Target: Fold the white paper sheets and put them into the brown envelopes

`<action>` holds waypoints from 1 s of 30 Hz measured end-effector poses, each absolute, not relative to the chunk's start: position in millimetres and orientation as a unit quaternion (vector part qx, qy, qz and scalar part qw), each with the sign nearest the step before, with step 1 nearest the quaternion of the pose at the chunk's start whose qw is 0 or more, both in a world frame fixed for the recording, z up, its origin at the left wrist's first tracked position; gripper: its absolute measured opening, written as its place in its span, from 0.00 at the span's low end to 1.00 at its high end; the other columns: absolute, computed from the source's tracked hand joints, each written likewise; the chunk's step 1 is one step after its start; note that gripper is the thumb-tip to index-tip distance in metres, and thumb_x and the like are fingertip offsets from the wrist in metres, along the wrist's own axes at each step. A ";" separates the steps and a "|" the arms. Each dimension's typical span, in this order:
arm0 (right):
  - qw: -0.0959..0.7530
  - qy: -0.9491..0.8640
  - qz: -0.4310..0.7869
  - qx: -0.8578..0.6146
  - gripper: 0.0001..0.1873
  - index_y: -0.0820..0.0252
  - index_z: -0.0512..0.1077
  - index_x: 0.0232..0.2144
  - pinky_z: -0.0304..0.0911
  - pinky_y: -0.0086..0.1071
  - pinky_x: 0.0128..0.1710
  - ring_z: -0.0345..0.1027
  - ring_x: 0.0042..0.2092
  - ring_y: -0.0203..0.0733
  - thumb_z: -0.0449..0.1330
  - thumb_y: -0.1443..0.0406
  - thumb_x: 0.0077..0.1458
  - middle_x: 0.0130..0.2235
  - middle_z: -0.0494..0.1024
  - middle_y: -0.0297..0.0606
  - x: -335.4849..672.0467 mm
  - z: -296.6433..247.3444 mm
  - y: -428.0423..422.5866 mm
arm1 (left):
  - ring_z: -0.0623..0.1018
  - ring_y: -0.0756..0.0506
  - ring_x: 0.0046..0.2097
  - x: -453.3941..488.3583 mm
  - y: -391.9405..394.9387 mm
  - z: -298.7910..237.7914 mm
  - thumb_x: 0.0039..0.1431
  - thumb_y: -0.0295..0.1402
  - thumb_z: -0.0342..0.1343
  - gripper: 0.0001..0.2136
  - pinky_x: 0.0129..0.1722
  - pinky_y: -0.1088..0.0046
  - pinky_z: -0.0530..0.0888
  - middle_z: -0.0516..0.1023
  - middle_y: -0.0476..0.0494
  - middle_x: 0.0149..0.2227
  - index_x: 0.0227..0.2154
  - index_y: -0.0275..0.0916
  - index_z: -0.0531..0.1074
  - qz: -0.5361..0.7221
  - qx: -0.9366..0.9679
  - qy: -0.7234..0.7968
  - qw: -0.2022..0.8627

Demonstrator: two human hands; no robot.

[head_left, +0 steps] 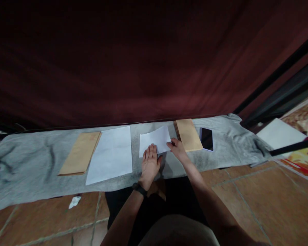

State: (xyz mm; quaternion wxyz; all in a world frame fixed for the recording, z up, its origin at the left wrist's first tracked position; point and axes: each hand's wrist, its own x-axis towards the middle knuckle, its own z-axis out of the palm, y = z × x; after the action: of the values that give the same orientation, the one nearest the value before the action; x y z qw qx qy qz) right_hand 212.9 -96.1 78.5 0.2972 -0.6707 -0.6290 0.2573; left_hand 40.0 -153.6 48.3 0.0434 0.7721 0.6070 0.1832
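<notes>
Centrally in the frame, a small white sheet of paper lies on a grey cloth, its right part slightly raised. On either side are flat brown paper envelopes: one stack left of centre, slanting and touching the edge of a large white sheet, and another stack right of centre, just beside the small sheet. Whether anything is inside either stack cannot be told, since only the top faces and layered edges show. The left hand, with a dark band at its wrist, lies palm down and flat, fingers straight and close together, thumb a little apart, pressing on the lower part of the small sheet. The right hand is curled, with thumb and fingertips pinched together on the sheet's lower right corner, near the right-hand stack. Farther right, a smartphone with a dark screen and a light purple rim rests on the cloth, touching or nearly touching that stack's lower corner. Across the upper frame hangs a dark red curtain; reddish-brown floor tiles show below.
</notes>
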 end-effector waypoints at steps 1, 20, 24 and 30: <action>0.337 -0.634 0.273 -0.641 0.10 0.58 0.75 0.34 0.62 0.27 0.28 0.71 0.30 0.39 0.56 0.60 0.61 0.27 0.77 0.31 212.6 93.0 -100.4 | 0.64 0.35 0.69 44.4 -153.7 57.8 0.70 0.39 0.44 0.28 0.66 0.53 0.62 0.63 0.30 0.69 0.68 0.31 0.58 0.204 0.763 0.611 0.051; 0.349 -0.720 0.211 -0.561 0.22 0.58 0.73 0.58 0.63 0.45 0.65 0.66 0.63 0.46 0.49 0.65 0.67 0.61 0.74 0.45 178.7 31.2 -156.9 | 0.80 0.49 0.36 82.6 -177.0 37.4 0.60 0.38 0.62 0.09 0.36 0.74 0.74 0.81 0.46 0.38 0.37 0.39 0.74 0.619 0.048 0.509 0.596; 0.309 -0.741 0.170 -0.572 0.23 0.62 0.71 0.61 0.59 0.48 0.67 0.63 0.66 0.48 0.48 0.66 0.68 0.63 0.72 0.48 183.8 15.2 -165.9 | 0.80 0.49 0.34 89.4 -190.2 33.5 0.62 0.36 0.61 0.07 0.38 0.73 0.76 0.82 0.46 0.36 0.37 0.38 0.74 0.597 0.004 0.480 0.643; 0.290 -0.750 0.111 -0.584 0.24 0.64 0.70 0.61 0.56 0.51 0.68 0.60 0.68 0.49 0.46 0.68 0.69 0.65 0.69 0.48 195.7 29.2 -163.5 | 0.82 0.48 0.38 89.8 -192.1 42.8 0.69 0.34 0.53 0.07 0.43 0.70 0.78 0.83 0.44 0.37 0.40 0.39 0.75 0.610 -0.028 0.432 0.664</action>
State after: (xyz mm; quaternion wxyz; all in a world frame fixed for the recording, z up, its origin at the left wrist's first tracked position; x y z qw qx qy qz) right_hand 195.7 -163.5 29.2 0.2898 -0.5840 -0.7500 0.1113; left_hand 89.8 -192.1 42.8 0.6636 -0.0276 0.4315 0.6104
